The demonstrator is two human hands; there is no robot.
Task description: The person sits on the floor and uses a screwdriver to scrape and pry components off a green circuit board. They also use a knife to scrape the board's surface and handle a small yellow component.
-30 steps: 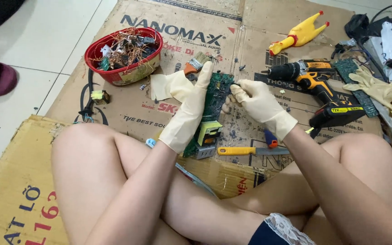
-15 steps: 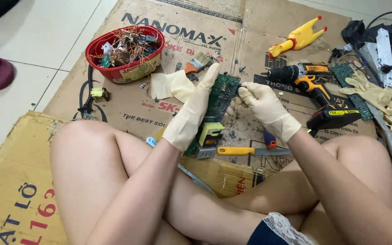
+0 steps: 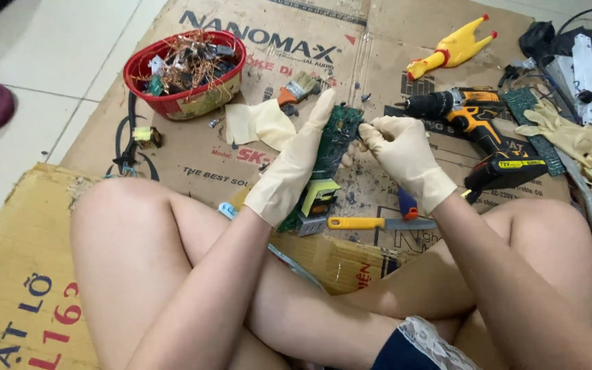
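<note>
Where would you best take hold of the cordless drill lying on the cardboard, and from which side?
Probably the orange-and-black handle of the cordless drill, between motor body and battery base. It lies on its side on the cardboard, chuck pointing left, so the handle shows unobstructed. Come from above, wrapping across the handle; the right hand is nearest.

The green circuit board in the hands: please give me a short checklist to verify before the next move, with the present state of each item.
1. Left hand supports the green circuit board, held upright: ok.
2. Right hand pinches at the board's top edge: ok; what the fingers grip, cannot tell.
3. Both hands gloved: ok.
4. Bare legs lie close below the board, unprotected: not ok.
5. Yellow-handled tool lies on the cardboard beside the right wrist: ok.
6. Red basket with wire scraps stands at the far left of the cardboard: ok.
</note>
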